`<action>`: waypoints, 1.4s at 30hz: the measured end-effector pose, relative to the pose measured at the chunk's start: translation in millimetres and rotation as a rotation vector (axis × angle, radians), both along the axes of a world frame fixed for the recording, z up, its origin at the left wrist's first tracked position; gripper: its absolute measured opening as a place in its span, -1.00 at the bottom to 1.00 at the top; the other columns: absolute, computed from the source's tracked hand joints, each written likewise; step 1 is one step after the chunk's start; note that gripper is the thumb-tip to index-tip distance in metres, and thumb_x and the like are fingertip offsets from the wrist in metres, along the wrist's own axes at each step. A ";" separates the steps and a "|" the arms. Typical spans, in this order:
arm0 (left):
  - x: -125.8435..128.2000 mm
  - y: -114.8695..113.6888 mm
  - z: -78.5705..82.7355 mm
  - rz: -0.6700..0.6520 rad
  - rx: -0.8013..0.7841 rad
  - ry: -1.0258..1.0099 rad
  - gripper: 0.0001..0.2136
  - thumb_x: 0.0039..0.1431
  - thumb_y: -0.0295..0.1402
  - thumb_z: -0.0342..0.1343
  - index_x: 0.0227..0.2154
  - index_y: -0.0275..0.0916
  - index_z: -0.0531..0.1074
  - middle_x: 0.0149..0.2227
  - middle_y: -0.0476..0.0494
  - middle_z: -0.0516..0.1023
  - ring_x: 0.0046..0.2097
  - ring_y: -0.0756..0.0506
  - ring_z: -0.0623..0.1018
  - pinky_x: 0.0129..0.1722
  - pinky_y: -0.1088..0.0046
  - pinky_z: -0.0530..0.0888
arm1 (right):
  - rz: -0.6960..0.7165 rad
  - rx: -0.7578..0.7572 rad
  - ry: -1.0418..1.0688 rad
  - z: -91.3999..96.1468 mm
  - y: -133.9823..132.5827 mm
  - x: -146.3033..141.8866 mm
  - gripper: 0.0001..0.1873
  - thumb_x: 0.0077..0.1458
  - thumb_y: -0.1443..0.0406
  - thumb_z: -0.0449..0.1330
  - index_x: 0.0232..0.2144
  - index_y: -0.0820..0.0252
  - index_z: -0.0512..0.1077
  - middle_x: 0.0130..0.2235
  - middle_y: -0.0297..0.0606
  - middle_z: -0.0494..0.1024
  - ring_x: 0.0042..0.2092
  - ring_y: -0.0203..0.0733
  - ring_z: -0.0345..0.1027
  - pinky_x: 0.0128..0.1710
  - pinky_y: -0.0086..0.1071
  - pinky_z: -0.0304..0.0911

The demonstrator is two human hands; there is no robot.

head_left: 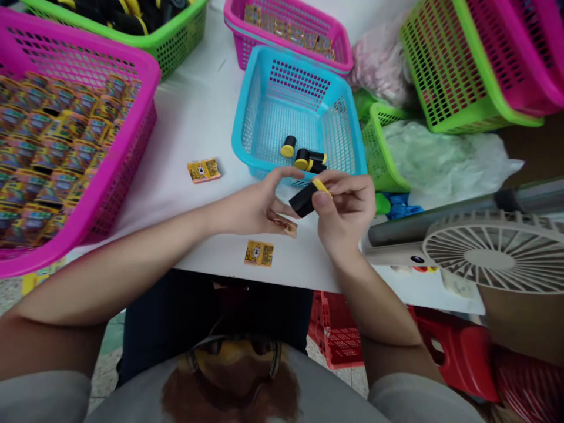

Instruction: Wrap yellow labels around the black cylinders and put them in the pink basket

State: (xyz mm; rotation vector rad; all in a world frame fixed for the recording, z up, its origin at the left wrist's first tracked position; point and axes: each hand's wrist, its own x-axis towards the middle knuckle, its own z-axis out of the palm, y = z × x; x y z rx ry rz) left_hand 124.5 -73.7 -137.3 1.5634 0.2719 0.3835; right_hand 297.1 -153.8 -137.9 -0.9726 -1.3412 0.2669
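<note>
Between the thumb and fingers of my right hand (346, 214) is a small black cylinder with a yellow end (305, 198), tilted with its black end towards my left hand. My left hand (268, 205) has its thumb and forefinger spread close to the cylinder's black end. Its lower fingers hold a small brownish card sleeve (285, 225), partly hidden by the hand. A flat yellow printed card sleeve (259, 253) lies on the white table just below my hands. Another printed card sleeve (203, 170) lies farther left.
A blue basket (244, 117) holds several black-and-yellow cylinders. At left, a pink basket (147, 88) is filled with wrapped cylinders; behind it stands a green basket (176, 50). Another pink basket (233, 32) is at the back. A fan (493, 255) stands close on the right.
</note>
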 end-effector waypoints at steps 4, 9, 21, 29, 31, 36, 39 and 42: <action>0.9 1.7 3.3 0.026 0.025 -0.028 -0.13 0.01 -0.32 0.45 0.27 -0.09 0.01 -0.41 0.06 0.62 -0.33 -0.17 0.71 -0.35 0.40 0.57 | 0.089 -0.003 0.033 0.7 -2.0 -5.6 -0.65 0.20 0.07 0.38 -0.36 0.01 0.28 -0.26 -0.38 0.61 -0.18 -0.24 0.60 -0.21 -0.26 0.56; -0.7 1.1 8.9 0.033 0.092 -0.011 -0.18 0.08 -0.38 0.37 0.24 -0.14 -0.08 -0.50 0.18 0.47 -0.45 -0.06 0.59 -0.47 0.47 0.46 | 0.100 -0.006 0.052 3.5 -5.4 -10.8 -0.63 0.21 0.10 0.38 -0.42 0.04 0.27 -0.25 -0.37 0.66 -0.19 -0.23 0.62 -0.17 -0.22 0.58; -3.3 2.5 9.3 0.046 -0.009 -0.035 -0.07 0.02 -0.23 0.49 0.29 -0.08 -0.05 -0.39 0.04 0.64 -0.35 -0.13 0.70 -0.35 0.38 0.59 | 0.067 -0.093 -0.024 3.4 -0.9 1.4 -0.62 0.13 0.06 0.43 -0.41 0.03 0.31 -0.27 -0.36 0.63 -0.18 -0.20 0.60 -0.17 -0.17 0.59; -1.5 3.0 17.5 0.157 -0.108 -0.098 -0.14 0.00 -0.21 0.49 0.18 -0.09 -0.04 -0.29 -0.01 0.69 -0.28 -0.20 0.75 -0.25 0.27 0.66 | 0.025 -0.089 -0.069 5.9 6.7 17.3 -0.59 0.13 -0.01 0.41 -0.41 0.02 0.29 -0.31 -0.39 0.58 -0.19 -0.21 0.57 -0.15 -0.15 0.58; -1.7 1.5 20.4 0.225 -0.102 -0.086 -0.12 -0.04 -0.22 0.51 0.16 -0.07 -0.03 -0.24 -0.01 0.68 -0.24 -0.20 0.75 -0.23 0.29 0.66 | 0.044 -0.074 -0.057 6.2 7.3 19.3 -0.59 0.13 0.01 0.41 -0.40 0.02 0.29 -0.28 -0.38 0.58 -0.17 -0.20 0.57 -0.11 -0.12 0.57; -2.7 -5.8 28.7 0.406 -0.096 -0.165 -0.18 -0.12 -0.31 0.55 0.02 -0.08 0.01 -0.22 0.00 0.66 -0.24 -0.17 0.75 -0.26 0.33 0.69 | 0.039 -0.091 -0.047 7.0 5.7 20.4 -0.57 0.12 0.00 0.42 -0.39 0.03 0.27 -0.24 -0.37 0.58 -0.16 -0.19 0.58 -0.09 -0.10 0.57; -3.0 -11.1 31.4 0.519 -0.056 -0.209 -0.17 -0.20 -0.30 0.59 -0.04 -0.05 0.05 -0.12 -0.04 0.63 -0.11 -0.20 0.74 -0.24 0.35 0.70 | 0.039 -0.099 -0.033 8.6 4.3 21.0 -0.57 0.12 -0.01 0.41 -0.40 0.02 0.27 -0.27 -0.39 0.59 -0.18 -0.22 0.58 -0.14 -0.16 0.58; -4.2 -16.0 31.9 0.543 0.008 -0.212 -0.22 -0.16 -0.23 0.57 -0.03 -0.03 0.08 0.08 -0.10 0.57 -0.02 -0.20 0.72 -0.21 0.38 0.68 | 0.062 -0.129 -0.047 12.1 3.4 23.9 -0.58 0.10 -0.03 0.43 -0.38 0.01 0.31 -0.28 -0.42 0.60 -0.21 -0.25 0.58 -0.19 -0.22 0.59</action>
